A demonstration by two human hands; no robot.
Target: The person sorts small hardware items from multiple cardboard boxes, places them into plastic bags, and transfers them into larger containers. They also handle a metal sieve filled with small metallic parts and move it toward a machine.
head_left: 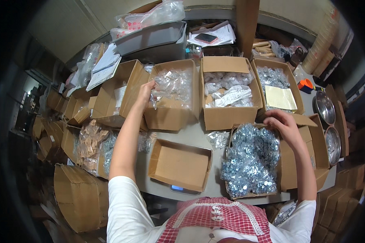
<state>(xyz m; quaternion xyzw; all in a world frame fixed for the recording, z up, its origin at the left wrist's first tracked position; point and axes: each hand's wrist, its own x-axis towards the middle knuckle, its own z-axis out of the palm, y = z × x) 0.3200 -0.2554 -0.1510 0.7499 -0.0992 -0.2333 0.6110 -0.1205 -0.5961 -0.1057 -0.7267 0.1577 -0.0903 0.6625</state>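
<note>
My left hand reaches to the left rim of a cardboard box filled with clear plastic bags. Its fingers are closed there; whether they grip the box wall or a bag is unclear. That box and its bags look blurred. My right hand hovers over the far right corner of a box heaped with bagged, shiny metal parts. Its fingers are loosely bent and apart, with nothing visible between them. Between my arms a shallow cardboard tray sits on a scale, with nothing inside it.
More open boxes line the table's back: one with bagged parts and a white slip, another with a yellow paper. Metal bowls and an orange tape dispenser lie right. A grey bin stands behind; bagged brown pieces are left.
</note>
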